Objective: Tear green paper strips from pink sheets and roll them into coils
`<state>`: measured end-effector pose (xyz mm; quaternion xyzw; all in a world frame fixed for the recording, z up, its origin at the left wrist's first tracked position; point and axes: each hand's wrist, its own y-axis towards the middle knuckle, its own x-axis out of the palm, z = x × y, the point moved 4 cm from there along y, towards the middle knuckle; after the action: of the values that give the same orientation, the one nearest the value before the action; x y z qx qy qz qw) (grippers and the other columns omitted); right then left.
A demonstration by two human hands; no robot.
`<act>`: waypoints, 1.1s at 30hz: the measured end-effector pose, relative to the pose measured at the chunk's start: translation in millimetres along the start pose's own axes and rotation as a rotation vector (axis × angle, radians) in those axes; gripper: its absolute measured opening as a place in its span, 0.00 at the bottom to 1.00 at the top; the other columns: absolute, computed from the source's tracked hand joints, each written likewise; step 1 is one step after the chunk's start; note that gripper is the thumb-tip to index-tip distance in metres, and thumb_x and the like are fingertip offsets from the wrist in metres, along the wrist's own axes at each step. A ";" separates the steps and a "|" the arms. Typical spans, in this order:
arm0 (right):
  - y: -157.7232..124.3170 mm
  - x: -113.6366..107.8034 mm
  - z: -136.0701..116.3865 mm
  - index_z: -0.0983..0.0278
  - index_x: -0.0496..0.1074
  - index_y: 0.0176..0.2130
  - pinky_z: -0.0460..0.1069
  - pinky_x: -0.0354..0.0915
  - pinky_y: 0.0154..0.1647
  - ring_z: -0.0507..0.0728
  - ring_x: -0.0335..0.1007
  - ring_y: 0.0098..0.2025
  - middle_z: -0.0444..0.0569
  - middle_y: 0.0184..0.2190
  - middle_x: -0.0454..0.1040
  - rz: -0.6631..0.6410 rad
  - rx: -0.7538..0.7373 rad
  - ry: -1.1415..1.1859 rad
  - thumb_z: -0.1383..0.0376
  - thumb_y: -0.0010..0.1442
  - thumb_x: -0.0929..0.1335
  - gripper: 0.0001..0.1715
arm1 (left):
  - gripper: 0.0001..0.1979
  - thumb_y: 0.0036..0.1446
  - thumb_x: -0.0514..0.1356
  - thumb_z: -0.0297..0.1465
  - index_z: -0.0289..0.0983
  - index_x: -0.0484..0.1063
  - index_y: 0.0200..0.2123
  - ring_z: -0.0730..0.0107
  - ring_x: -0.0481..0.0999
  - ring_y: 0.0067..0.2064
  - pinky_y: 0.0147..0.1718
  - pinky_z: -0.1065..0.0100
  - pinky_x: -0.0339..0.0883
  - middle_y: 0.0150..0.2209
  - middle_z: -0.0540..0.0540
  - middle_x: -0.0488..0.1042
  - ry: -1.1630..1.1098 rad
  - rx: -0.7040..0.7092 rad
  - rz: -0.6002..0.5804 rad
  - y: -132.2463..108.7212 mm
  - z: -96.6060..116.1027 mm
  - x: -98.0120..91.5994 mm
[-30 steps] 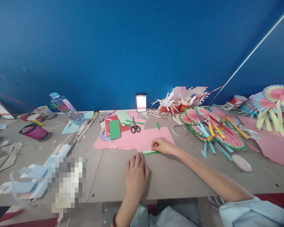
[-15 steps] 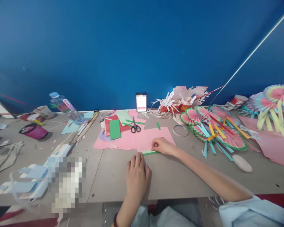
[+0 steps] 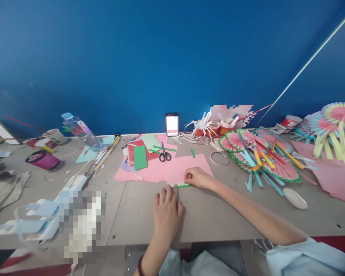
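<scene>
Red-labelled, writing unreadable, a plastic bottle (image 3: 80, 130) lies toward the tabletop's (image 3: 218, 214) far left, while near the front edge the left hand (image 3: 167, 209) rests flat and open beside a green paper strip (image 3: 183, 185), pinched at its right end by the right hand (image 3: 197, 177).

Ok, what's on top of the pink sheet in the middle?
Black scissors, loose green strips, and a green card over a red card. The right hand holds a green strip at its near edge, hiding what's beneath.

Bare tabletop (image 3: 218, 218) lies open near the front edge; scissors (image 3: 164, 154), tape ring (image 3: 219, 158) and paper fans (image 3: 261, 157) crowd the far side.
</scene>
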<state>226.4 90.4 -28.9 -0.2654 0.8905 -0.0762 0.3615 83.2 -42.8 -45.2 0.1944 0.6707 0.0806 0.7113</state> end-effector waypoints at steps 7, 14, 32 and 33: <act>-1.5 -0.8 -3.0 0.66 0.74 0.28 0.45 0.60 0.30 0.50 0.66 0.25 0.43 0.22 0.74 -0.001 0.007 -0.015 0.71 0.53 0.73 0.04 | 0.27 0.59 0.52 0.21 0.29 0.71 0.61 0.53 0.73 0.60 0.60 0.53 0.66 0.60 0.35 0.75 -0.071 0.076 0.003 2.5 6.8 12.6; -1.9 -5.3 -2.2 0.64 0.73 0.26 0.44 0.59 0.31 0.50 0.65 0.27 0.41 0.22 0.72 0.016 -0.007 -0.049 0.70 0.52 0.74 0.06 | 0.27 0.62 0.53 0.25 0.29 0.68 0.64 0.51 0.71 0.61 0.61 0.49 0.65 0.60 0.35 0.74 -0.070 0.047 -0.060 2.1 12.6 10.1; -11.4 -19.9 20.7 0.64 0.76 0.28 0.45 0.60 0.31 0.51 0.67 0.28 0.43 0.23 0.74 0.055 -0.026 -0.055 0.70 0.52 0.72 0.02 | 0.29 0.64 0.54 0.31 0.33 0.65 0.68 0.47 0.68 0.63 0.63 0.43 0.61 0.62 0.35 0.72 -0.057 0.000 -0.163 7.7 18.6 4.5; -11.1 -19.1 22.1 0.64 0.76 0.28 0.45 0.60 0.31 0.52 0.67 0.28 0.43 0.23 0.74 0.060 -0.027 -0.056 0.70 0.52 0.72 0.02 | 0.29 0.64 0.54 0.31 0.33 0.66 0.67 0.47 0.68 0.63 0.63 0.43 0.61 0.62 0.35 0.72 -0.055 -0.001 -0.164 7.8 18.7 4.2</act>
<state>257.6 92.4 -29.8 -0.2456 0.8886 -0.0458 0.3847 103.1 -37.3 -45.5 0.1406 0.6645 0.0174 0.7337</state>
